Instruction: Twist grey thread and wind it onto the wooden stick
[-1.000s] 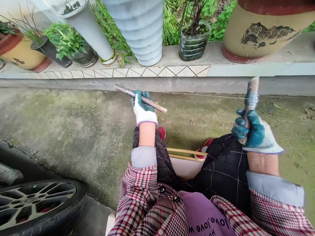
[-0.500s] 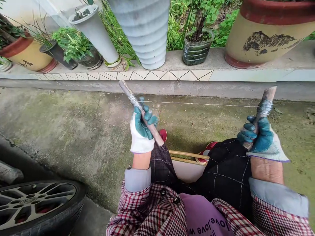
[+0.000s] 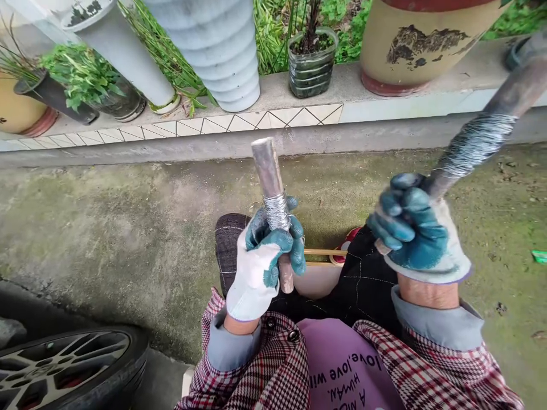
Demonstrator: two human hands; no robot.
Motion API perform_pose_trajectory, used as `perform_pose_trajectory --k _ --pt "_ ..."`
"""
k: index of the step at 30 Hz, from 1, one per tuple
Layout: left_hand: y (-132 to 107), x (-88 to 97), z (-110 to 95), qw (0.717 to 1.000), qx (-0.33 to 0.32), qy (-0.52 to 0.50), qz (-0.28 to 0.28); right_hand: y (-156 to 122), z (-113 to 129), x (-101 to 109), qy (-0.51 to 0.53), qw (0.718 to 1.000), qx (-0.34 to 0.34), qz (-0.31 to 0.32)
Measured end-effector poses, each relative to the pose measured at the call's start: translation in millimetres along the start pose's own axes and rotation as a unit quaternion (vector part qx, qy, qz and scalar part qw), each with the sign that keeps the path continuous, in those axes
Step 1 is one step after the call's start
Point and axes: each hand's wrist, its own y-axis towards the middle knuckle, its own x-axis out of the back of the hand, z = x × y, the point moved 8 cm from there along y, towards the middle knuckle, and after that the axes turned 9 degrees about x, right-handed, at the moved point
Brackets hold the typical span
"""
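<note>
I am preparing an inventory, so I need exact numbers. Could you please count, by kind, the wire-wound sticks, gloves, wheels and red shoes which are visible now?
Wire-wound sticks: 2
Gloves: 2
Wheel: 1
Red shoe, partly hidden: 1
Total: 6

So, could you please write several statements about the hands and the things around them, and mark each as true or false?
1. The left hand grips a wire-wound wooden stick. True.
2. The right hand is empty. False: the right hand grips a second wire-wound stick.
3. The spoked car wheel is at the lower right. False: the spoked car wheel is at the lower left.
4. The ribbed planter stands on the ledge. True.
5. The tan flowerpot with a dark landscape drawing is left of the ribbed planter. False: it is to the right.
</note>
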Motion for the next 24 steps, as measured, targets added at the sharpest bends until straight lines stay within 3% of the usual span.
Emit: perform_pose_trajectory --k 4,7,13,17,24 --pt "-7 -12.8 13 0.999 0.029 0.015 0.006 -17 -9 -31 -0.052 0.997 -0.018 0.048" --pt "-11 -15.8 19 0.999 0.036 0.025 -0.009 -28 -16 -41 -0.122 0.988 -0.024 0.093" --pt "-15 -17.3 29 0.998 0.042 0.041 -0.015 -39 -25 -36 -0.208 0.968 0.004 0.137" --pt "-16 -19.1 35 0.997 0.058 0.043 -0.014 -40 -23 -26 -0.218 0.97 0.033 0.105" --pt "-16 -17.3 35 0.996 0.064 0.032 -0.044 -44 -15 -28 -0.2 0.975 -0.004 0.094"
